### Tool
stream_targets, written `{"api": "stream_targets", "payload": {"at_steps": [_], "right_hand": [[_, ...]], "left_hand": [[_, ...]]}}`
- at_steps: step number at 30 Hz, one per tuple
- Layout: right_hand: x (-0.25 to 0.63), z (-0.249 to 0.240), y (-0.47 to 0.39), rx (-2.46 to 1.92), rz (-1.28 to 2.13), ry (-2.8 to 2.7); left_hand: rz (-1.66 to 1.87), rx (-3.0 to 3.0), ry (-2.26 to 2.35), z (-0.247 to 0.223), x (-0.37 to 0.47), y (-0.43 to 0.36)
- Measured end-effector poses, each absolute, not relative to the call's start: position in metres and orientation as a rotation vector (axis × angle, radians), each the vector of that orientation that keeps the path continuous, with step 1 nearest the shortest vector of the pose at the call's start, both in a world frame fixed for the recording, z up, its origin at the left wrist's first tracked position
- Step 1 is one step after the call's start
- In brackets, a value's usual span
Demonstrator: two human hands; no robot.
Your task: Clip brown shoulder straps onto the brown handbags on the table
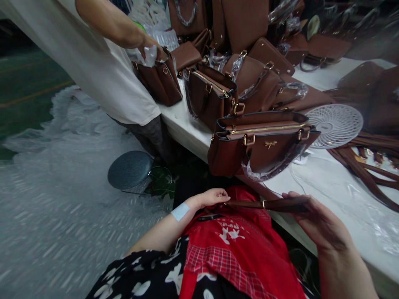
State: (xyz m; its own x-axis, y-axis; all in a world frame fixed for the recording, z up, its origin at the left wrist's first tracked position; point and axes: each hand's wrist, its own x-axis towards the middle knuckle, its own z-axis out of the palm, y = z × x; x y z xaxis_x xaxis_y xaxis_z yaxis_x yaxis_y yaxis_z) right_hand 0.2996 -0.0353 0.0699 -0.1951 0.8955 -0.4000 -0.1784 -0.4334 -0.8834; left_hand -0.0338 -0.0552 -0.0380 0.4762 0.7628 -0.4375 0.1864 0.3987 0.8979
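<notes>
A brown leather bag strap [249, 203] with a gold buckle stretches between my two hands, in front of my red apron. My left hand [212, 197] pinches one end of it, where a bit of metal shows. At the other end my right hand [324, 222] is wrapped round the strap, partly hiding it. Just beyond the strap a brown handbag [230, 153] stands upright at the table's edge. It has a gold zip, a small gold bow and a plastic-wrapped handle.
More brown handbags [199, 93] crowd the white table [330, 182]. A white fan [335, 124] and loose straps [368, 170] lie to the right. At the left a co-worker's hand [152, 45] is at another bag. A round stool [129, 169] and plastic wrapping [68, 199] are on the floor.
</notes>
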Motion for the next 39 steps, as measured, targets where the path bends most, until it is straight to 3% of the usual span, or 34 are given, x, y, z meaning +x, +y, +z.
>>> {"api": "stream_targets", "payload": {"at_steps": [9, 19, 24, 31, 39], "right_hand": [[0.29, 0.058, -0.031, -1.228, 1.785, -0.869], [0.301, 0.045, -0.037, -1.28, 1.813, -0.803], [0.301, 0.032, -0.029, -1.363, 1.747, -0.764], [0.265, -0.003, -0.019, -1.382, 1.97, -0.618], [0.23, -0.026, -0.029, -1.423, 2.141, -0.936]], "left_hand": [[0.692, 0.672, 0.921, -0.036, -0.029, -0.058], [0.41, 1.208, 1.431, -0.042, -0.091, -0.062], [0.452, 1.223, 1.642, -0.049, -0.139, -0.073], [0.487, 1.184, 1.896, -0.059, -0.192, -0.1], [0.307, 1.321, 2.17, -0.061, -0.173, -0.128]]}}
